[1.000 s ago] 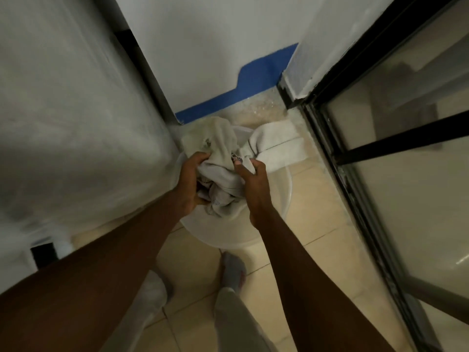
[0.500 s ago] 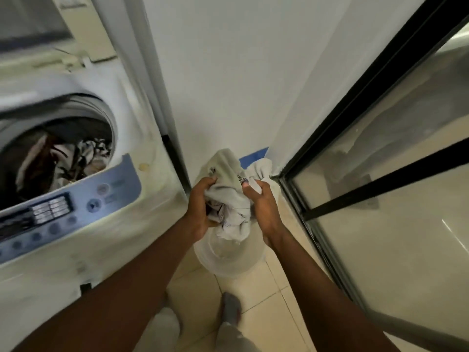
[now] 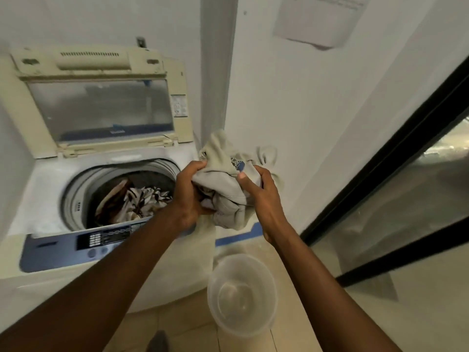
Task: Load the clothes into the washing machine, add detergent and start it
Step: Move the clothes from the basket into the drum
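Landmark: the white top-loading washing machine [image 3: 50, 189].

1. Nearest me, on the tiled floor just to the right of the machine's front corner, stands a round translucent plastic basin [image 3: 242, 295]. It looks empty; its wall is thin, smooth and slightly glossy.

2. Above the basin and level with the machine's top, I hold a bundle of pale grey-beige cloth garments [image 3: 228, 189]. My left hand [image 3: 189, 196] is clamped on the bundle's near-left side; my right hand [image 3: 261, 196] grips its right side, thumb pressed over the fabric. The cloth is soft, matte and crumpled, with a loose fold standing up at the top.

3. Step in hand, by my judgement: loading. The bundle sits just to the right of the drum opening, not yet over it.

4. Next move: carry the bundle left across the blue control panel [image 3: 83, 246], centre it over the opening, then let go with both hands. Trailing folds may catch the rim.

5. Inside the ribbed grey drum [image 3: 76, 196] lie patterned brown-and-white clothes [image 3: 137, 201].

6. Behind the drum, the cream plastic lid with clear window [image 3: 101, 107] stands raised.
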